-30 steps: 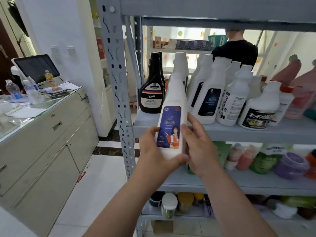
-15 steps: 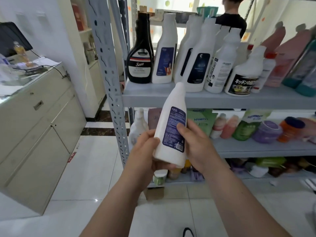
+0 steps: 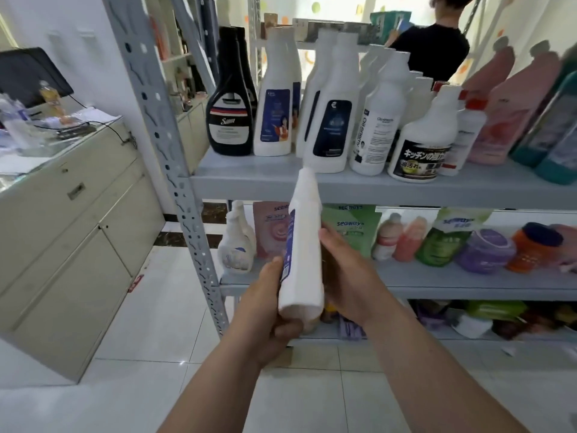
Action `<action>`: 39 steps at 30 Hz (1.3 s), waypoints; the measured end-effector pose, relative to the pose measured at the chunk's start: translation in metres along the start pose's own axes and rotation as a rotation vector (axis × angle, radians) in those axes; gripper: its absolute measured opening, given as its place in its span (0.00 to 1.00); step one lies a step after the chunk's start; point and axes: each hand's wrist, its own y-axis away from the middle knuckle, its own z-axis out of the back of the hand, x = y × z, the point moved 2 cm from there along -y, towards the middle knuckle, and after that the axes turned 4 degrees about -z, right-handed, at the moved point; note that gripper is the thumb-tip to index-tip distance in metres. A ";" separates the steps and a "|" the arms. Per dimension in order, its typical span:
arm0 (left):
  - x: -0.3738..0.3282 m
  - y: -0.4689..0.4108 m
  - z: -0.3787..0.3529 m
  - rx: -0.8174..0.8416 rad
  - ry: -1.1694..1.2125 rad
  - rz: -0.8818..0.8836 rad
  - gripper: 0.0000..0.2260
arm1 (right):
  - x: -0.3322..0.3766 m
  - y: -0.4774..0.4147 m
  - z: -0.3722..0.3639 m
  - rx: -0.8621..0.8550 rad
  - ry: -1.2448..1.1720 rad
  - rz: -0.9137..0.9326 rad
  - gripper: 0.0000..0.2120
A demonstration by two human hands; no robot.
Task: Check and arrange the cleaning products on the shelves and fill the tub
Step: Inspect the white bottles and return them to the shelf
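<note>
I hold a tall white bottle (image 3: 304, 245) with a blue label in front of the grey shelf unit (image 3: 343, 185), its side turned toward me and its cap tilted up and away. My left hand (image 3: 265, 310) grips the bottle's lower part from the left and underneath. My right hand (image 3: 346, 276) holds it from the right, fingers wrapped behind it. On the upper shelf stand a black bottle (image 3: 230, 120), a matching white bottle (image 3: 276, 104) and several more white, pink and teal bottles.
The lower shelf (image 3: 468, 284) carries refill pouches, small bottles and jars. A cream counter (image 3: 62, 214) with a monitor and clutter stands at the left. A person in a black top (image 3: 434, 48) stands behind the shelves. White floor tiles lie below.
The bottle has been turned in my hands: first its front picture label faced me, then the back label, now its narrow side. It also came down and away from the upper shelf.
</note>
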 end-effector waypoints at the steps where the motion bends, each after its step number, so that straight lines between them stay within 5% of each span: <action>1: 0.002 0.000 -0.009 0.054 0.016 0.008 0.17 | 0.001 0.001 0.009 -0.010 -0.010 -0.001 0.28; 7: 0.005 0.002 -0.036 0.139 -0.116 0.012 0.20 | 0.020 0.005 0.051 -0.177 0.181 0.153 0.36; 10: 0.002 -0.004 -0.037 0.047 -0.343 -0.114 0.10 | 0.026 0.010 0.057 -0.218 0.295 0.209 0.33; 15: 0.005 -0.011 -0.029 -0.170 -0.517 -0.290 0.19 | 0.036 0.012 0.057 -0.131 0.335 0.244 0.18; 19: 0.012 -0.013 -0.029 -0.230 -0.325 -0.158 0.14 | 0.038 0.008 0.050 -0.011 0.081 0.162 0.17; 22: 0.017 -0.009 -0.029 -0.047 -0.079 0.009 0.09 | 0.030 0.005 0.037 0.066 0.020 0.066 0.23; 25: 0.018 -0.005 -0.026 0.087 -0.049 0.055 0.18 | 0.019 0.003 0.028 0.145 -0.032 0.013 0.22; 29: 0.002 -0.002 -0.021 0.146 -0.067 0.055 0.18 | 0.016 -0.003 0.031 0.044 0.089 0.143 0.32; 33: -0.007 0.000 -0.007 -0.010 -0.245 -0.018 0.15 | 0.014 0.001 0.021 -0.155 0.281 0.243 0.34; 36: -0.008 -0.004 0.004 -0.115 -0.414 -0.157 0.13 | 0.016 0.003 0.014 -0.190 0.319 0.257 0.24; 39: -0.003 -0.006 0.011 -0.196 -0.209 -0.093 0.16 | 0.021 0.006 0.007 -0.074 0.139 0.223 0.12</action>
